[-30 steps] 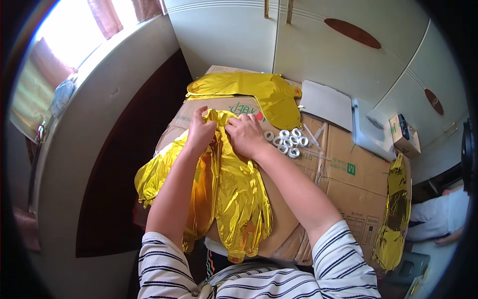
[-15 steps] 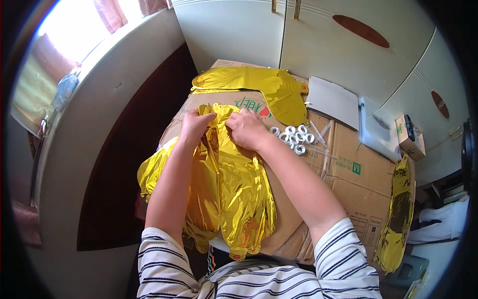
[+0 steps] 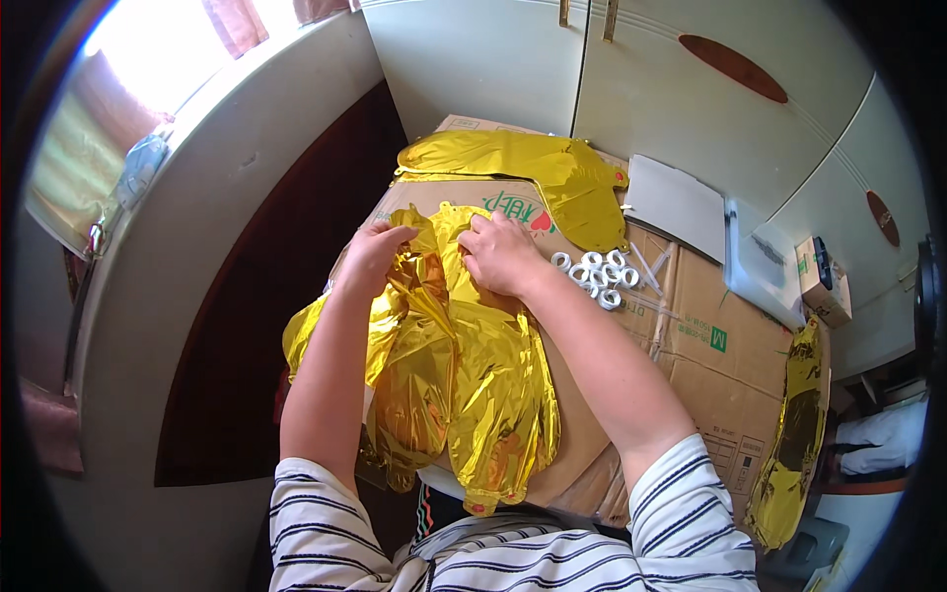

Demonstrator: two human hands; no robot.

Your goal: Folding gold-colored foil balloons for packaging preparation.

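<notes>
A flat, shiny gold foil balloon [image 3: 503, 370] lies crinkled on the cardboard in front of me, its lower end at the near edge. My left hand [image 3: 367, 259] is closed on the upper edge of a loose gold foil layer [image 3: 419, 360] at the left, thumb on top. On the upper part of the right-hand foil, my right hand [image 3: 501, 255] rests with bent fingers pinching its edge; the fingertips are partly hidden. Further foil sticks out beyond my left forearm. Whether the layers are joined, I cannot tell.
Flattened cardboard [image 3: 710, 385] covers the table. Another gold balloon [image 3: 582, 197] lies at the far side, near several white ribbon rolls [image 3: 597, 281]. A grey-white sheet [image 3: 676, 207], a clear plastic container [image 3: 760, 261] and a small box [image 3: 824, 281] stand right. More gold foil [image 3: 789, 444] hangs at the right edge.
My left hand has moved left, drawing its foil layer away from the right one and crumpling it. My right hand stays on its foil. The whole view has shifted slightly.
</notes>
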